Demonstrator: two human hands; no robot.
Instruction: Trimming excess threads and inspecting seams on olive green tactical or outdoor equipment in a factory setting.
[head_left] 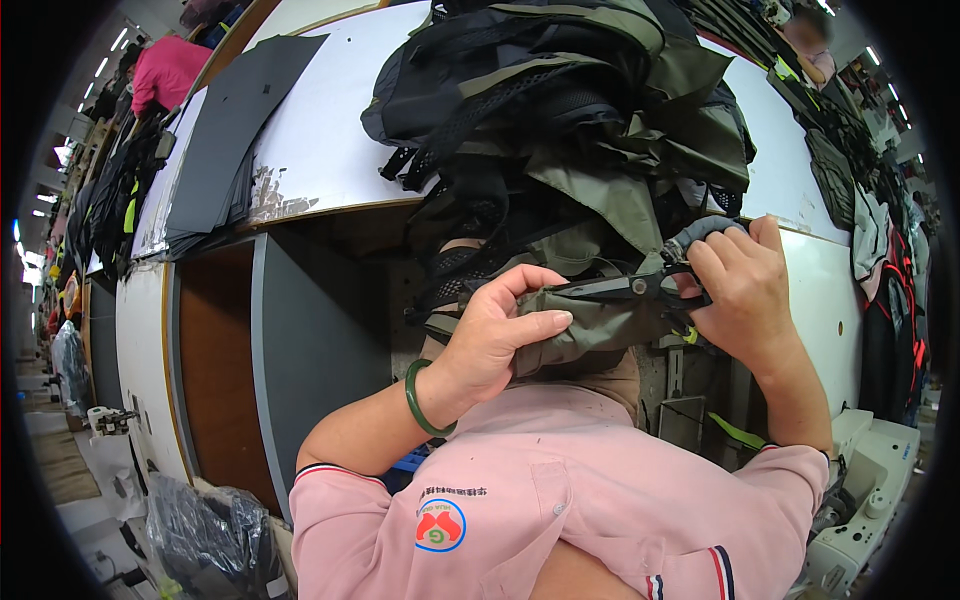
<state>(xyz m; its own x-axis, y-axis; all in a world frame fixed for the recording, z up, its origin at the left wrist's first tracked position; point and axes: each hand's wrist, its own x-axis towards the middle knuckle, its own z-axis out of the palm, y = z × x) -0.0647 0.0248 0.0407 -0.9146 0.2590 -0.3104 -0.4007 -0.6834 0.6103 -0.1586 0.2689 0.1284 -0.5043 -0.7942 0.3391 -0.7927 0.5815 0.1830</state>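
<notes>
Between thumb and fingers, my left hand (488,338) pinches the edge of an olive-green fabric piece (598,338) in front of my chest. A green bangle (413,400) circles that wrist. My right hand (742,290) is closed around the dark handles of a pair of scissors (638,287). Their blades lie along the fabric's upper edge and point toward my left fingertips; whether they are cutting I cannot tell. Just beyond both hands, black and olive backpacks (530,95) are heaped, with straps and olive flaps hanging over the table edge.
Dark grey flat sheets (235,130) lie on the white table (320,120) at the left. Below is an open grey-sided compartment (320,330). A sewing machine (865,500) stands at the lower right. A plastic-wrapped bundle (215,540) sits lower left. Other people appear at the far left and right.
</notes>
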